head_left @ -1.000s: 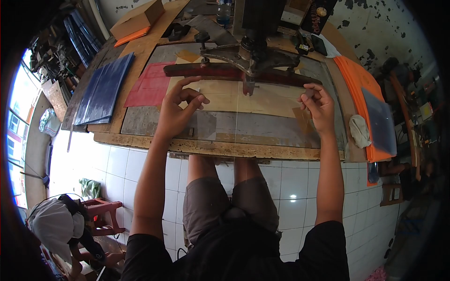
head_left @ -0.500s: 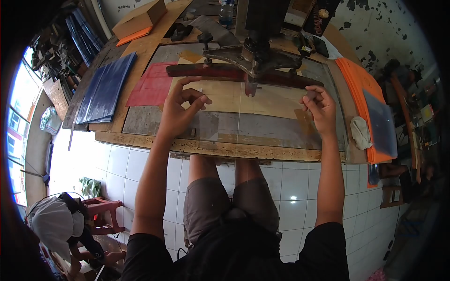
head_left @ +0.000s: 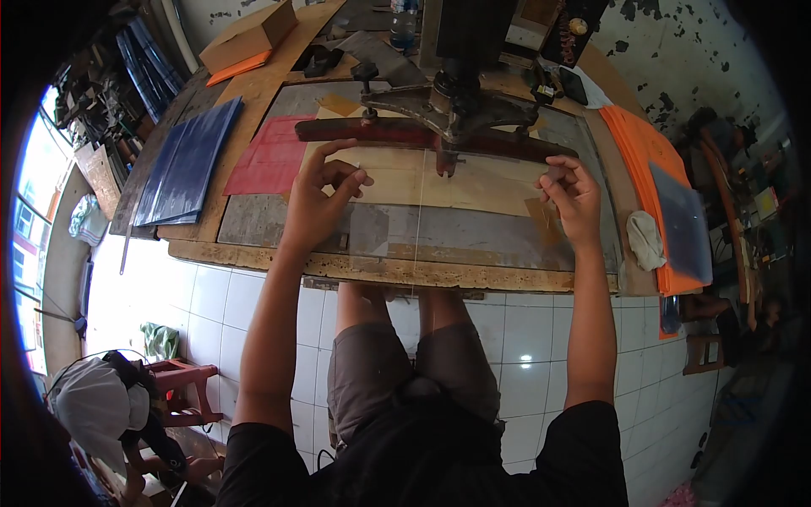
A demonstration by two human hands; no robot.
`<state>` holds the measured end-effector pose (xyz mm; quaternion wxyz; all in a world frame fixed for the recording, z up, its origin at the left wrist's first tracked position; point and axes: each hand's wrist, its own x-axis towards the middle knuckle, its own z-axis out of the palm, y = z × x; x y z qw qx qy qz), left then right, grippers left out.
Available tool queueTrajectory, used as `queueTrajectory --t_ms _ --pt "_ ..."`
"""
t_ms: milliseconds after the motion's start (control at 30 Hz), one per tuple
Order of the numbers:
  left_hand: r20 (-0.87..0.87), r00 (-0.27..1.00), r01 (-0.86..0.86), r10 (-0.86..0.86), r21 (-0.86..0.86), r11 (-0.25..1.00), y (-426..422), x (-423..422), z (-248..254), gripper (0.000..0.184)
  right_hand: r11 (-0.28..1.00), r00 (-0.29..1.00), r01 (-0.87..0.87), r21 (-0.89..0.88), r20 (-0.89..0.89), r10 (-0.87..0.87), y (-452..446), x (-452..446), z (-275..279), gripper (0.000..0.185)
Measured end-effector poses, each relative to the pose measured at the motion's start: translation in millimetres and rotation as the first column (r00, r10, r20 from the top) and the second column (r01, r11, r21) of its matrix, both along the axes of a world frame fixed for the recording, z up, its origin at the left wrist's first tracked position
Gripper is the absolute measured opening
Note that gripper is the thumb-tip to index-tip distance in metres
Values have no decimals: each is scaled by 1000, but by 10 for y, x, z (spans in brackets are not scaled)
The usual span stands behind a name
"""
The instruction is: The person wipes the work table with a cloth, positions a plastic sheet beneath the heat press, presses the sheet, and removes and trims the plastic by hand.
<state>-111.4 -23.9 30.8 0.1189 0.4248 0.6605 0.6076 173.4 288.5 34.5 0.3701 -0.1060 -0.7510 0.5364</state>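
Note:
A clear plastic sheet (head_left: 420, 220) with a thin vertical crease line spans the space between my hands, above the front of the worktable. Its outer edges are hard to make out. My left hand (head_left: 325, 188) pinches its left side with thumb and fingers. On the right side, my right hand (head_left: 573, 196) grips it with curled fingers. Just beyond my fingertips is the dark red bar (head_left: 363, 131) of a press (head_left: 452, 110). Under the bar lies a pale yellow board (head_left: 481, 188), seen partly through the sheet.
Dark blue plastic covers (head_left: 190, 165) and a red sheet (head_left: 266, 156) lie at left. Orange sheets (head_left: 646, 160), a clear cover (head_left: 680, 220) and a white cloth (head_left: 644, 241) lie at right. A cardboard box (head_left: 249, 38) stands behind. Another person in a white cap (head_left: 93, 401) is at lower left.
The whole view has shifted slightly to the left. Both hands keep nearly the same place and grip on the clear sheet; the press looks unchanged.

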Motion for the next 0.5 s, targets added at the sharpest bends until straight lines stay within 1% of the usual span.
queueTrajectory --t_ms 133,233,333,433,500 --pt "11 1000 -16 16 3 1000 9 14 5 48 1000 1000 -5 20 -22 6 -6 -10 2 28" --pt "-2 999 -32 32 4 999 15 -8 -19 47 999 1000 11 -49 19 -10 -27 16 53 25" --pt "-17 999 -29 29 5 1000 17 -22 -35 46 999 1000 10 -43 27 -9 -35 23 68 24" --pt "-35 998 -44 44 1 999 16 -25 -37 46 999 1000 0 -34 -24 -1 -34 20 57 24" --pt "-17 999 -45 45 -3 999 18 -27 -29 48 999 1000 10 -43 -18 -11 -37 26 66 24"
